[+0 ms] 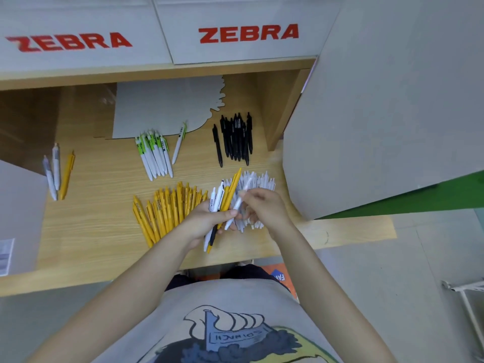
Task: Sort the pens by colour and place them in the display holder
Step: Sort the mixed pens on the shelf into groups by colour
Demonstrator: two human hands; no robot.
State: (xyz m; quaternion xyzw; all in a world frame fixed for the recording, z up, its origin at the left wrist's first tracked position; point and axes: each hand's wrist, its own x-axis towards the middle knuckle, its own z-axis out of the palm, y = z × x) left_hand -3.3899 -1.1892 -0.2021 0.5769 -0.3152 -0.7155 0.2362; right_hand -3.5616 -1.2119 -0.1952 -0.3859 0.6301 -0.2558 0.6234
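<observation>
On the wooden shelf (104, 231) the pens lie in colour groups: yellow pens (165, 210) in front, white pens (259, 182) to their right, green-and-white pens (154, 155) behind, black pens (235, 138) at the back right. My left hand (204, 221) grips a mixed bunch of white and yellow pens (221, 200) above the piles. My right hand (264, 208) pinches a single white pen (239, 203) beside that bunch.
Three stray pens (57, 171), two pale and one yellow, lie at the left. A grey card sheet (162, 108) leans at the back. White ZEBRA-labelled panels (235, 35) stand above the shelf. A large grey board (379, 113) juts in from the right.
</observation>
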